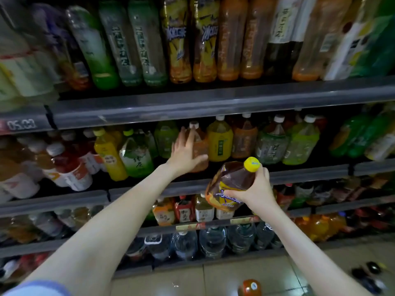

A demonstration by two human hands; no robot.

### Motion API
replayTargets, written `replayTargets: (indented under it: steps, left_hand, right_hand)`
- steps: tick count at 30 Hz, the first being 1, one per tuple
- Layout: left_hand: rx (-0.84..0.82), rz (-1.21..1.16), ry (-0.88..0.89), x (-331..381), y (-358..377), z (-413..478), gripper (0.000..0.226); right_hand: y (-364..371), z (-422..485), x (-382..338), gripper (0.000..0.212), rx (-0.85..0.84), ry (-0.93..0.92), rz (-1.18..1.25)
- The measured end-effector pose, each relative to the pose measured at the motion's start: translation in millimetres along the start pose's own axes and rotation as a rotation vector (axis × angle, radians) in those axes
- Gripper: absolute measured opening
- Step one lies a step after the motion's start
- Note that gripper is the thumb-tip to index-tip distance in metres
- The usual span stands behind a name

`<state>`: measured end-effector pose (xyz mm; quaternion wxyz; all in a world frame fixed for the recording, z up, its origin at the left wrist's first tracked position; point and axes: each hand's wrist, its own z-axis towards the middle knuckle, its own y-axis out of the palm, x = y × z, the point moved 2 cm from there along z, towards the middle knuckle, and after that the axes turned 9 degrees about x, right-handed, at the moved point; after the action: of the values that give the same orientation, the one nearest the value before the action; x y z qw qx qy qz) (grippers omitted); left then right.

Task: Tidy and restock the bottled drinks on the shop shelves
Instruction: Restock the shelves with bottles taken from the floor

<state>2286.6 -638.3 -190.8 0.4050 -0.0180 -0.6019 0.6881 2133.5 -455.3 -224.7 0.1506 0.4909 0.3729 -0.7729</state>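
My right hand grips a large yellow-capped iced tea bottle with a yellow and purple label, tilted in front of the shelves. My left hand reaches into the second shelf and lies with spread fingers on a brown tea bottle with a white cap, the thumb along its lower side. To the right of it stand a yellow-label bottle and another brown tea bottle. Left of my left hand there is a dark gap in the row.
The top shelf carries tall green, yellow and orange drink bottles. Lower shelves hold small tea bottles and water bottles. An orange-capped bottle stands on the tiled floor by my feet; dark objects lie on the floor at right.
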Motion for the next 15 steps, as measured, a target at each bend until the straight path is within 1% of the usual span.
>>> replayTargets:
  steps: [1,3,5,7,9,13,15]
  left_hand:
    - [0.054,0.0,-0.034,-1,2,12,0.094]
    - [0.044,0.003,-0.075,-5,10,32,0.084]
    - [0.022,-0.035,-0.037,-8,19,42,0.068]
    - [0.059,-0.037,0.004,-11,26,45,0.055]
    - [0.094,-0.002,-0.007,-16,28,47,0.052]
    - [0.113,0.052,-0.021,-9,17,55,0.064]
    - [0.12,0.13,-0.05,-4,10,58,0.061]
  right_hand:
    - [-3,0,0,0.089,0.018,-0.003,-0.01]
    - [-7,0,0,0.088,0.061,-0.02,-0.033]
    - [-10,0,0,0.086,0.106,-0.025,-0.042]
    - [-12,-1,1,0.085,0.129,-0.015,-0.04]
    - [-13,-1,1,0.085,0.148,-0.008,-0.04]
    - [-15,2,2,0.084,0.18,-0.024,-0.034]
    - [-14,4,1,0.083,0.181,-0.019,-0.037]
